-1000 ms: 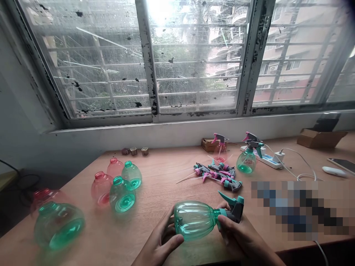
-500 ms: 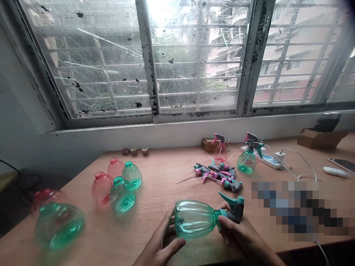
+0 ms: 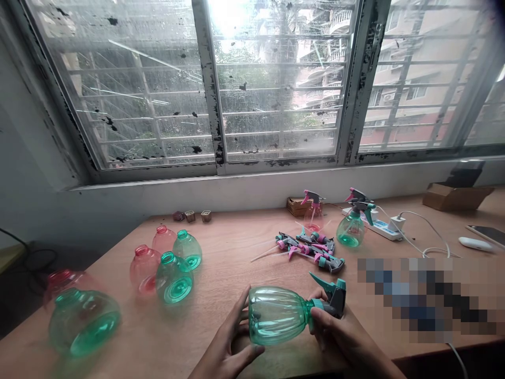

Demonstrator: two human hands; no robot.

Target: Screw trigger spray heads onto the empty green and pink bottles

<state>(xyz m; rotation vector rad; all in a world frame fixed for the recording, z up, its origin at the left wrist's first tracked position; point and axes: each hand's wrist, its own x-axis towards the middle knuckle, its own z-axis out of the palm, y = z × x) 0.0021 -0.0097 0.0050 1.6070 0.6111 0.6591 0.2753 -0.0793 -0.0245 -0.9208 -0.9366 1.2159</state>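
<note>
I hold a translucent green plastic spray bottle (image 3: 276, 316) on its side, just above the wooden desk (image 3: 221, 321). My left hand (image 3: 229, 342) cups its rounded base from below. My right hand (image 3: 339, 337) grips the neck, where a grey and teal trigger sprayer head (image 3: 336, 300) sits, with the trigger pointing up and left. Part of the neck is hidden by my right fingers. Several loose green and pink bottles (image 3: 173, 279) stand left of my hands, and a pile of loose trigger heads (image 3: 311, 250) lies ahead.
Two assembled spray bottles (image 3: 351, 229) stand at the far side near a white power strip (image 3: 376, 226). Cables, a phone (image 3: 485, 234), a cardboard box (image 3: 453, 197) and a blurred patch lie right. A barred window (image 3: 276, 79) backs the desk.
My left thumb and fingers have shifted slightly on the bottle's base. The bottle and my right hand stay nearly still.
</note>
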